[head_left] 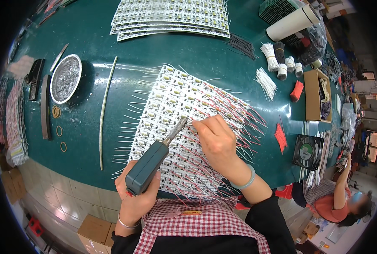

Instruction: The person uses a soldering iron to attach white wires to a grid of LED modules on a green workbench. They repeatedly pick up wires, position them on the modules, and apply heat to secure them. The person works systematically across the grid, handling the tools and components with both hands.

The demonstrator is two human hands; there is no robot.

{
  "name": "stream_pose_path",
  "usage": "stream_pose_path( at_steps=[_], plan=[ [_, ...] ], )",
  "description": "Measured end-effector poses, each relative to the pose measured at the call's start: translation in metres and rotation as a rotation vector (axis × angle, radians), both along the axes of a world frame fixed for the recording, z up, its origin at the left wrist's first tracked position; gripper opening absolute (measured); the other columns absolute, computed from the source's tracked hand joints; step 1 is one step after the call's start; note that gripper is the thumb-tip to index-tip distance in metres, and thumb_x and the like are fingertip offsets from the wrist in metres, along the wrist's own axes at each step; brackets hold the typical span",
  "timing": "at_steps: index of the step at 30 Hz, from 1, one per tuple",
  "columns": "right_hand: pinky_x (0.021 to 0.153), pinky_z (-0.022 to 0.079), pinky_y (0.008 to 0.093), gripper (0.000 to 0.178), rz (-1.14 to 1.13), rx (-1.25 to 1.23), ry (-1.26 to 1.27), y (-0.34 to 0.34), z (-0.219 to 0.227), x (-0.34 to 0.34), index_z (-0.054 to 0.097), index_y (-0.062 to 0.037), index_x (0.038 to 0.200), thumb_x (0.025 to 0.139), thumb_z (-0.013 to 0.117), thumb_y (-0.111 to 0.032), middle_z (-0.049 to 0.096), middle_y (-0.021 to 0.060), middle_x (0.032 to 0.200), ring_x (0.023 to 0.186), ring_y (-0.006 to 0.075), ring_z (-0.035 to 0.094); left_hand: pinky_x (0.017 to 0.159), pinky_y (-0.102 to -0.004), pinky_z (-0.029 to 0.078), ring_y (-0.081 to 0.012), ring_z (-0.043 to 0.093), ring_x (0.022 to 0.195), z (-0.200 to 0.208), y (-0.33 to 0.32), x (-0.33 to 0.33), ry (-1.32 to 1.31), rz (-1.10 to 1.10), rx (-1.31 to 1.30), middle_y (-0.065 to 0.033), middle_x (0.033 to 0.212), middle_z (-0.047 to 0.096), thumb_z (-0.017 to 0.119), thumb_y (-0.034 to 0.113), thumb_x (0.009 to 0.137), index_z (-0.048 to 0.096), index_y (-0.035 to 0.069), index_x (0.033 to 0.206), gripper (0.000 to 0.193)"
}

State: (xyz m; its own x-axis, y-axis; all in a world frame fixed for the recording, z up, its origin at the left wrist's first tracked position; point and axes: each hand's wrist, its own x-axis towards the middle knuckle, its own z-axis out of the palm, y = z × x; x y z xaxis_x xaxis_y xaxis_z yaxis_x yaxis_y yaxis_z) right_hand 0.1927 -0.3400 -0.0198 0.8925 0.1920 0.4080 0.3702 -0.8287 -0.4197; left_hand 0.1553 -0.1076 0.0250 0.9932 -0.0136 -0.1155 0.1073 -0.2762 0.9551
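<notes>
My left hand is wrapped round the dark green handle of a soldering iron. The iron's metal tip points away from me and touches or hovers just over a white circuit board panel. Thumb and fingers of my right hand are pinched together beside that tip, on what looks like a thin wire, mostly hidden by the fingers. The panel carries rows of small components. White wires stick out along its left side, and red and white wires spread over its right half.
Stacked panels lie at the far side. Leftward are a white bowl, rubber bands and a long thin rod. White wire bundles, red wires, a cardboard box and a fan sit right; another person is beyond.
</notes>
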Motion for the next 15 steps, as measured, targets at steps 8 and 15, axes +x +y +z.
stream_pose_path(
  at_steps=[8,15],
  plan=[
    [0.063,0.050,0.0355,0.027,0.006,0.001,0.007,-0.0007,-0.0009,0.0000,0.068,0.0012,0.102,0.075,0.066,0.002,0.057,0.0083,0.086,0.081,0.0250,0.058,0.060,-0.0258,0.046,-0.0106,0.058,0.066,0.0004,0.0008,0.0006,-0.068,-0.047,0.098,-0.0068,0.079,0.064,0.076,-0.004,0.078,0.068,-0.004,0.091,0.015],
    [0.062,0.050,0.0358,0.026,-0.009,0.013,0.014,0.0002,-0.0008,-0.0008,0.068,-0.0006,0.100,0.074,0.066,0.003,0.056,0.0080,0.087,0.080,0.0247,0.057,0.061,-0.0266,0.049,-0.0130,0.063,0.069,0.0026,0.0071,-0.0002,-0.128,-0.073,0.154,-0.0104,0.085,0.067,0.076,-0.004,0.078,0.070,-0.008,0.095,0.019]
  ],
)
